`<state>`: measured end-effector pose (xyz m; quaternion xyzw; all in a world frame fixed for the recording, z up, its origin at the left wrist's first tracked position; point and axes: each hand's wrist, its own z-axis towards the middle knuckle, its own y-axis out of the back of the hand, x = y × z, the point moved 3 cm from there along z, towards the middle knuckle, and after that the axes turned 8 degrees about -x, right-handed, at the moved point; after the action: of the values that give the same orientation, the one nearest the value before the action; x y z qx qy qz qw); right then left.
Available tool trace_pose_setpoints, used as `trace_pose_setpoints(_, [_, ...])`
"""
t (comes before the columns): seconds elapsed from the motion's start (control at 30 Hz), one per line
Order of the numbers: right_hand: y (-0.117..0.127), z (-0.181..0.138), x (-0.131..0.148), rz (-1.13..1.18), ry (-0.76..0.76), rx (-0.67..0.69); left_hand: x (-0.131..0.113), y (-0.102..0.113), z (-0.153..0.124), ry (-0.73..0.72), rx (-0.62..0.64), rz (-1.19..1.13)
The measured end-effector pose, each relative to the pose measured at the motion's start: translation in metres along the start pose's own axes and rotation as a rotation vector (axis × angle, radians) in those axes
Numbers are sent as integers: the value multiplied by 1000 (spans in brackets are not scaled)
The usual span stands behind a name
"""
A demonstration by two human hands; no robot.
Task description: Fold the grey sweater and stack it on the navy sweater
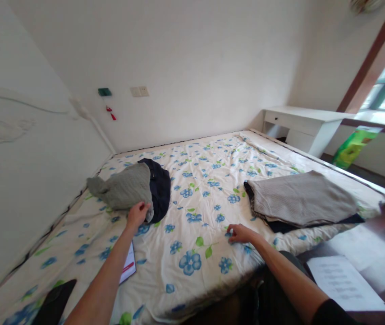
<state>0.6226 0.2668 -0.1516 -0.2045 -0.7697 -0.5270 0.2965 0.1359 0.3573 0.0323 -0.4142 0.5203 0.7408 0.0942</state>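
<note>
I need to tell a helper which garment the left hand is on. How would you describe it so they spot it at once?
Look at the bed with the blue-flower sheet, on the side near the wall. There the left hand grips a crumpled grey garment lying partly over a dark navy one. Unlike the flat folded stack by the right hand, it is loose and bunched.

We see open sheet (199,212) between the grey garment (125,189) and the folded pile (300,198); a tablet (128,266) lies under the left arm.
</note>
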Motion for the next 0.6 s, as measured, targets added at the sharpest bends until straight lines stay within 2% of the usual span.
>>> trace_pose_setpoints(0.07, [1, 1, 9, 18, 130, -103, -43, 23, -12, -38, 10, -233])
trace_pose_setpoints(0.17, [1, 1, 20, 110, 236, -212, -105, 74, -51, -115, 78, -680])
trace_pose_setpoints(0.27, [-2, -2, 32, 231, 313, -278, -162, 126, -103, -338, 181, -1060])
trace_pose_setpoints(0.33, [-6, -6, 44, 322, 384, -309, -188, 142, -131, -409, 272, -1205])
trace_pose_setpoints(0.37, [-10, -10, 50, 378, 416, -313, -195, 140, -141, -396, 326, -1243])
trace_pose_setpoints(0.43, [-20, -17, 65, 514, 456, -286, -197, 114, -156, -284, 431, -1264])
trace_pose_setpoints(0.5, [-31, -26, 79, 637, 455, -242, -179, 64, -170, -130, 490, -1224])
trace_pose_setpoints(0.6, [-40, -38, 97, 650, 401, -216, -123, -29, -203, 21, 546, -986])
